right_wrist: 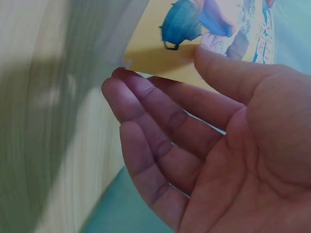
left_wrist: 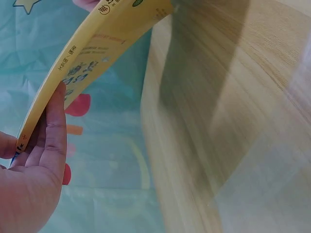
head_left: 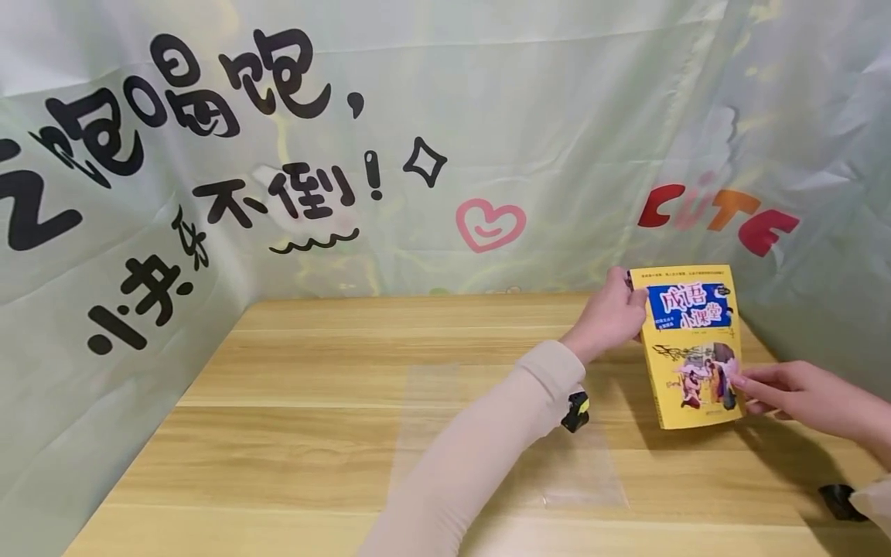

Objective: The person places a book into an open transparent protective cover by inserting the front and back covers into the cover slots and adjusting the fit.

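Note:
A yellow paperback book [head_left: 685, 340] with a blue title panel and a picture of figures is held above the table's right side, its front cover facing the head camera. My left hand [head_left: 616, 313] grips its upper left edge; in the left wrist view, the thumb and fingers of that hand [left_wrist: 41, 170] lie on opposite sides near the spine. My right hand [head_left: 800, 394] pinches the lower right edge. The right wrist view shows the right thumb [right_wrist: 228, 73] on the cover and fingers behind the book [right_wrist: 146, 56].
On the wooden table [head_left: 292, 433] lies a flat clear plastic sheet or bag [head_left: 431, 418], partly under my left forearm. A printed cloth [head_left: 557, 100] stands behind the table and at both sides.

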Available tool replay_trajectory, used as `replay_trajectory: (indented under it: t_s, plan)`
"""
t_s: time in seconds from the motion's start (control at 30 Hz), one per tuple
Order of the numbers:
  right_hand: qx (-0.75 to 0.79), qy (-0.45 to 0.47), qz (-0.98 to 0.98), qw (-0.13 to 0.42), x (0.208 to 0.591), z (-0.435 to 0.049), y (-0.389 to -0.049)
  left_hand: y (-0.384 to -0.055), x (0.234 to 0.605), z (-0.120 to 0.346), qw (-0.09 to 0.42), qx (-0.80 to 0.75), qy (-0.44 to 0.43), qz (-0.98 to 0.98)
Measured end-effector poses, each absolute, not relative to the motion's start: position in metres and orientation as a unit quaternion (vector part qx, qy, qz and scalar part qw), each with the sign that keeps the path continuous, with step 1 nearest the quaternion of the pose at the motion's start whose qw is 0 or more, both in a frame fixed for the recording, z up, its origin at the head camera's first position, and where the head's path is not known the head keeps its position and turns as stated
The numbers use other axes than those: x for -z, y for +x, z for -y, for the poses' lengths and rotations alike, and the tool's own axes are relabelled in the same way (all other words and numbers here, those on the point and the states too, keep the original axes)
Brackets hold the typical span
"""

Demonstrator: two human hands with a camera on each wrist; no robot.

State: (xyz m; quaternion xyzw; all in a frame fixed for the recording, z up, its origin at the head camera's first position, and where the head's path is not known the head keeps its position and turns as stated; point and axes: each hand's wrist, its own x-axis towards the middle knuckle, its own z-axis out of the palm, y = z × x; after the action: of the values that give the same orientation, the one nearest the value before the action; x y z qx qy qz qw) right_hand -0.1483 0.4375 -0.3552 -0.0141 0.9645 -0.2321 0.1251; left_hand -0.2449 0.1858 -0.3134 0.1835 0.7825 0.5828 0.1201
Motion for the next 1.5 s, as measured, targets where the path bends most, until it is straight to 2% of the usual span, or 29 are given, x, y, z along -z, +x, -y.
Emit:
replay_trajectory:
  t_s: [0.13, 0.4, 0.63, 0.83, 0.97, 1.27, 1.5]
  plan:
    - [0.26, -0.025, -0.957, 0.125, 0.355, -0.439, -0.151, -0.247, 0.308, -0.181, 0.124, -0.607, 0.203, -0.758]
    - [0.324, -0.013, -0.931, 0.169, 0.359, -0.433, -0.156, -0.252, 0.303, -0.162, 0.135, -0.631, 0.227, -0.73]
    - [0.357, -0.053, -0.926, 0.11, 0.367, -0.423, -0.156, -0.255, 0.303, -0.146, 0.124, -0.627, 0.224, -0.735]
    - [0.334, -0.049, -0.938, 0.086, 0.367, -0.415, -0.155, -0.258, 0.303, -0.131, 0.125, -0.629, 0.231, -0.731]
    - [0.315, -0.037, -0.945, 0.082, 0.363, -0.41, -0.154, -0.259, 0.304, -0.123, 0.12, -0.626, 0.234, -0.734]
    - [0.319, -0.02, -0.941, 0.112, 0.35, -0.396, -0.149, -0.263, 0.301, -0.106, 0.13, -0.621, 0.24, -0.734]
    - [0.316, -0.045, -0.943, 0.094, 0.347, -0.381, -0.14, -0.27, 0.303, -0.09, 0.136, -0.615, 0.246, -0.736]
